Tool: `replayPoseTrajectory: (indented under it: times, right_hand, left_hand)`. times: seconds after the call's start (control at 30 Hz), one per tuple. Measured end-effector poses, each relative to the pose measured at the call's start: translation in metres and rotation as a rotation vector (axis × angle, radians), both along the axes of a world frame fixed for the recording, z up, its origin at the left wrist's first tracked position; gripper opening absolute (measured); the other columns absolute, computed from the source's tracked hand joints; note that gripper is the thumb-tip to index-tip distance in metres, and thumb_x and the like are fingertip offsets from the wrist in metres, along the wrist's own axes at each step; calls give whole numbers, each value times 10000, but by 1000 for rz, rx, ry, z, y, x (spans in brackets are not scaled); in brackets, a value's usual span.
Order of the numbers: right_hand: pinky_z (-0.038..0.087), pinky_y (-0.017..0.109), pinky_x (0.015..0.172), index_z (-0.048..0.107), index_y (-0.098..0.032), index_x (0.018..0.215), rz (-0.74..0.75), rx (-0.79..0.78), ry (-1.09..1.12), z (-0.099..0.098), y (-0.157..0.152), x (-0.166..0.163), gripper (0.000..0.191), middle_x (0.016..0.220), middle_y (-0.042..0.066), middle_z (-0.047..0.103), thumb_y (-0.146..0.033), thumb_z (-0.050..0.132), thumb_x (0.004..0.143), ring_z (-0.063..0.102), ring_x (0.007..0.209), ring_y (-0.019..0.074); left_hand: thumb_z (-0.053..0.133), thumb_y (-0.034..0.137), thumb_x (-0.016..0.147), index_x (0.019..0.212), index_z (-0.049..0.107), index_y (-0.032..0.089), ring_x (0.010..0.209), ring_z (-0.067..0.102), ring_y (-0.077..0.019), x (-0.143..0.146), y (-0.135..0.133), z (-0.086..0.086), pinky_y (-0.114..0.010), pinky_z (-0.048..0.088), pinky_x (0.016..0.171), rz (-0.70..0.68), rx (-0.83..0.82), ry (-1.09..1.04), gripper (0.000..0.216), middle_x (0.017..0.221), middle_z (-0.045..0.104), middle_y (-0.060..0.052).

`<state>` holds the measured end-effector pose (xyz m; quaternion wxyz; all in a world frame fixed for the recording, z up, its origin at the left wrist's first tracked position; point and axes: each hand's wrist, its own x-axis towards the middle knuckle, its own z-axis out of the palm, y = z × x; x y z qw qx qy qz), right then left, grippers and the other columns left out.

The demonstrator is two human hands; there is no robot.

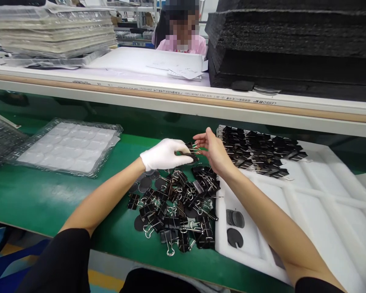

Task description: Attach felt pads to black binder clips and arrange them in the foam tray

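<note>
My left hand (164,154), in a white glove, is closed around a black binder clip (191,151) held above the green work surface. My bare right hand (212,149) meets it from the right, fingers pinching the clip's wire handles. Below both hands lies a loose pile of black binder clips (178,207) mixed with dark round discs (144,184). A white foam tray (308,195) sits to the right. Rows of clips (259,152) lie at its far end and three dark discs (235,228) rest in a near compartment.
A clear plastic blister tray (68,147) lies at the left on the green belt (49,195). A raised shelf (183,95) runs across behind. Stacked clear trays (53,30) and black foam sheets (293,40) stand on it. A person in pink (183,38) sits opposite.
</note>
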<state>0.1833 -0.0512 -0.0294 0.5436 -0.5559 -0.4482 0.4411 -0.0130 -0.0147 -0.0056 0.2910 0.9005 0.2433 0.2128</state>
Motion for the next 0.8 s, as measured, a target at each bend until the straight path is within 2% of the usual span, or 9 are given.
replayPoseTrajectory:
  times: [0.07,0.2,0.27,0.43,0.53,0.67,0.8]
  right_hand:
    - [500,310,630,666,-239,771,-36,24,-117,-2,-2,-1,666,781,56,668,-834,395,905,626,728,197]
    - [483,340,668,595,-243,617,-97,104,-361,-2,-9,-4,725,628,53,619,-821,300,940,606,658,207]
    - [472,339,649,585,-241,579,-116,130,-351,1,-10,-5,758,592,54,602,-810,255,955,594,614,198]
    - [444,311,572,655,-229,632,-91,143,-227,1,-8,-4,815,616,59,639,-818,195,957,594,568,172]
    - [408,307,535,629,-228,562,-82,165,-236,-4,-6,-1,852,540,50,595,-840,176,945,558,509,157]
    - [355,299,488,559,-238,475,-77,247,-184,-8,-3,2,848,453,31,505,-862,206,927,494,451,137]
    - [277,288,415,552,-238,455,-132,255,-49,-8,3,7,841,397,24,453,-859,232,924,413,371,119]
  left_hand:
    - [654,428,910,936,780,198,825,655,-179,7,-12,0,-311,489,783,27,89,26,263,913,712,-42]
    - [639,440,930,926,787,209,833,660,-200,17,-33,0,-322,491,758,104,141,85,274,912,708,-55]
    - [629,450,939,931,790,212,837,659,-208,19,-38,1,-326,488,748,119,177,119,288,903,701,-59]
    - [586,483,965,957,797,223,793,648,-211,22,-45,2,-325,461,689,143,319,215,336,848,659,-63]
    - [584,473,968,972,795,224,774,641,-204,24,-48,1,-319,455,685,151,354,230,326,830,644,-54]
    - [623,452,950,987,780,228,794,636,-189,23,-49,1,-308,463,701,102,256,142,276,881,649,-39]
    - [639,415,941,946,738,210,839,648,-161,17,-47,12,-282,488,756,-3,-9,2,228,937,684,-19]
